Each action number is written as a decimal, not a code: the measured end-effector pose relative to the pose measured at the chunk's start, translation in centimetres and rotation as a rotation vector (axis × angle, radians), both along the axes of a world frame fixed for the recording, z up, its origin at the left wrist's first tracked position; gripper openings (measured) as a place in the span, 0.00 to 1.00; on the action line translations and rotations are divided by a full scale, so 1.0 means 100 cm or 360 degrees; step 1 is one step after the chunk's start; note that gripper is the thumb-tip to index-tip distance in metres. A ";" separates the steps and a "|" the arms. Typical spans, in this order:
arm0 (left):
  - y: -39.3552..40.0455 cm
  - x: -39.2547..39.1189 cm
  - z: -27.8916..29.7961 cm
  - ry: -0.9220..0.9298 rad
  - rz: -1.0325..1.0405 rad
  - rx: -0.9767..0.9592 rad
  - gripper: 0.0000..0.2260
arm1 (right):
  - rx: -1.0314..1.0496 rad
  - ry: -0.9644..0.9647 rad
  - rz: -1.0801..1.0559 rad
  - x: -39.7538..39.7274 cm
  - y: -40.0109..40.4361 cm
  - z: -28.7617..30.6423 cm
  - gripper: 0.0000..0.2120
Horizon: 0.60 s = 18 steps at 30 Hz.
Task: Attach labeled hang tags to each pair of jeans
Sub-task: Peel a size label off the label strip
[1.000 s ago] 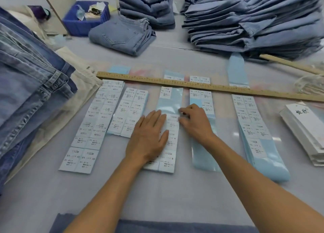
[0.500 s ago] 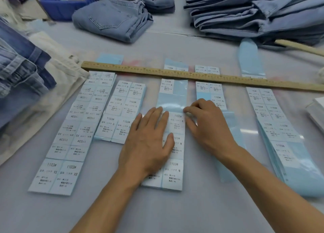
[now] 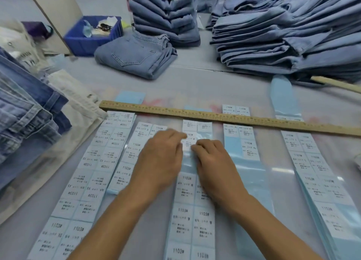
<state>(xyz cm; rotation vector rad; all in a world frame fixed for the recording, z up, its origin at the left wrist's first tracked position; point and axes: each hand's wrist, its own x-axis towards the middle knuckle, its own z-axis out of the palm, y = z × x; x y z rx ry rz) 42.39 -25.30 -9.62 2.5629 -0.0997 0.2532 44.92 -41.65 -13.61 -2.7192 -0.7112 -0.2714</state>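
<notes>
Several strips of white size labels on pale blue backing lie side by side on the table; the M strip runs between my hands. My right hand pinches a single white label at its edge, partly lifted off the backing. My left hand lies over the neighbouring S strip, its blurred fingertips pressing on the M strip just left of that label. Folded jeans lie at the back, with a tall jeans stack behind them and a wide jeans pile to the right.
A long wooden ruler lies across the tops of the strips. The XS strip is far left, the XL strip and L strip to the right. More jeans are stacked at left over cream cloth. A blue bin stands at the back left.
My left hand has slid forward from lying flat on the lower M strip up to the label. My right hand has lifted the label's edge from the backing.
</notes>
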 end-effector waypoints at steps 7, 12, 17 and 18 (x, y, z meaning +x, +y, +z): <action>0.001 0.026 -0.016 0.0182 -0.0437 0.0180 0.10 | 0.0323 -0.0012 -0.0156 -0.032 -0.006 0.002 0.08; 0.006 0.015 -0.027 0.0040 -0.0447 0.0208 0.13 | 0.0155 -0.0114 -0.0238 -0.039 -0.013 -0.003 0.06; 0.001 0.009 -0.023 -0.0091 -0.0500 0.0325 0.10 | 0.0200 -0.0297 -0.0189 -0.042 -0.009 -0.008 0.09; 0.000 0.008 -0.022 -0.0116 -0.0511 0.0357 0.09 | 0.0194 -0.0323 -0.0179 -0.042 -0.008 -0.008 0.10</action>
